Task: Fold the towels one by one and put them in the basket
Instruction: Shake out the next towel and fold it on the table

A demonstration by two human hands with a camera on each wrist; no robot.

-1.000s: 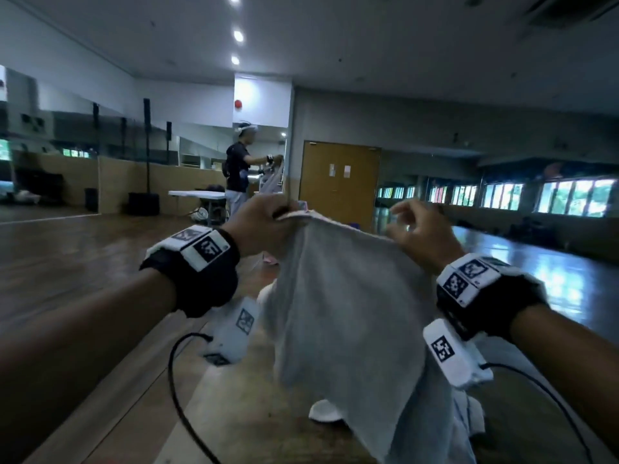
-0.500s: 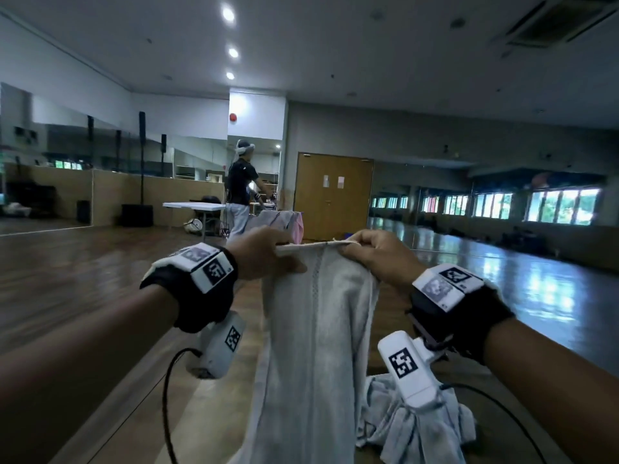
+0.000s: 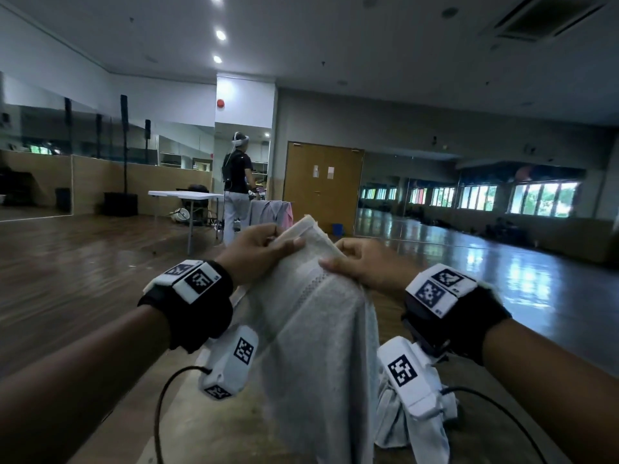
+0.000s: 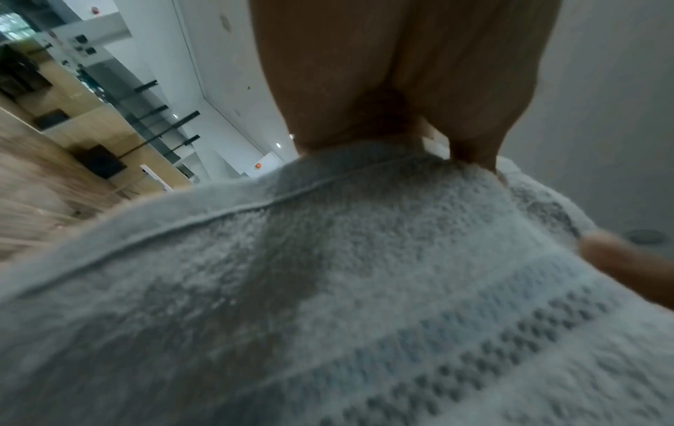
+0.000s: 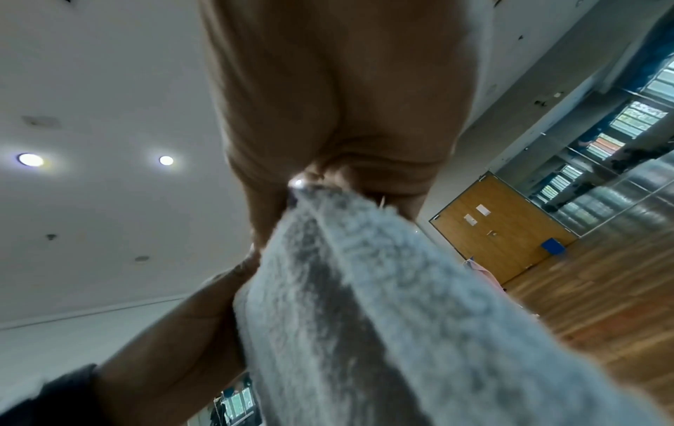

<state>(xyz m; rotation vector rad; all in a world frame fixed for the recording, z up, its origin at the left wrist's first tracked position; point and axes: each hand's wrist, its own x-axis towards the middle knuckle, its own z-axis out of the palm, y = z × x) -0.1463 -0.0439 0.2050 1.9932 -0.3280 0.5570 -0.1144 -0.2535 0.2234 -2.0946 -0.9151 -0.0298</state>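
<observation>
A grey terry towel was held up in the air in front of the person, its top edge gathered between the two hands and its long axis hanging straight down from them. The left hand was seen pinching the upper left part of that edge, thumb laid on the near face and fingers curled behind; the layers of cloth stood up just above its knuckles. The right hand was seen pinching the edge just beside it, fingers curled over the top and thumb pressed on the near face. The two hands were close together, almost touching, so the towel appeared already doubled lengthwise. The next fold was judged to turn on the hanging length: the free lower end lay well below both hands and out of the picture, and neither hand was nearer to it.

The cloth was soft and looped, with a flat woven band and a hemmed border near the held edge. More crumpled grey towels lay on the wooden table below the right wrist. No basket was seen. In the hall behind, another person stood at a white folding table.
</observation>
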